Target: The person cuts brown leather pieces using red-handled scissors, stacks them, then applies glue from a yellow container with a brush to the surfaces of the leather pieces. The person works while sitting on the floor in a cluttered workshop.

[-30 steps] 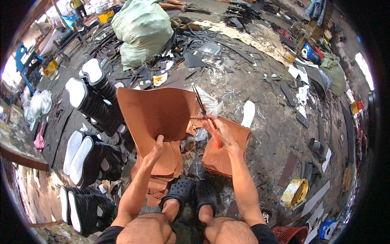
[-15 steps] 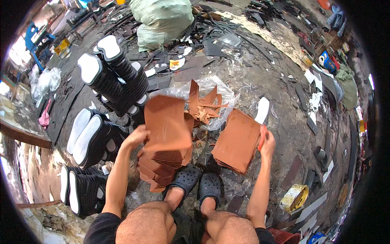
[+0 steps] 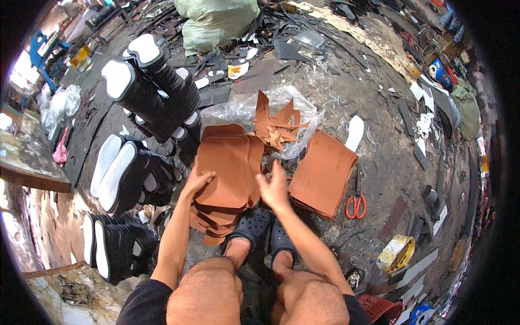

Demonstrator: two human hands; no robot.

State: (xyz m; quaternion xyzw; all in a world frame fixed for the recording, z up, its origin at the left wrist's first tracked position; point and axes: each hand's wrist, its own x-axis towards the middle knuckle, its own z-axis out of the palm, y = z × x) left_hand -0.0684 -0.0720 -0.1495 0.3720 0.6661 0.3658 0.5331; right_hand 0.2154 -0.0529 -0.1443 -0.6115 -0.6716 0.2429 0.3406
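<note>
A pile of brown cut sheet pieces (image 3: 225,173) with rounded corners lies in front of my feet. My left hand (image 3: 198,181) grips its left edge, thumb on top and fingers along the side. Just off the pile's right edge, my right hand (image 3: 275,187) is held with fingers apart and nothing in it. To the right is a stack of uncut brown sheets (image 3: 324,174). Scissors with red-orange handles (image 3: 356,207) lie beside that stack, and a white sole-shaped piece (image 3: 355,133) sits by its far corner.
Brown offcuts (image 3: 276,127) lie on clear plastic film (image 3: 230,111) beyond the piles. Stacks of black-and-white soles (image 3: 157,89) stand at left, with more gray-topped soles (image 3: 122,176) nearer. A big pale sack (image 3: 216,24) sits at the far side; a yellow container (image 3: 396,253) lies right.
The brown piece my left hand held up now rests on the pile. My right hand has let go of the scissors, now on the floor, and moved left to the pile.
</note>
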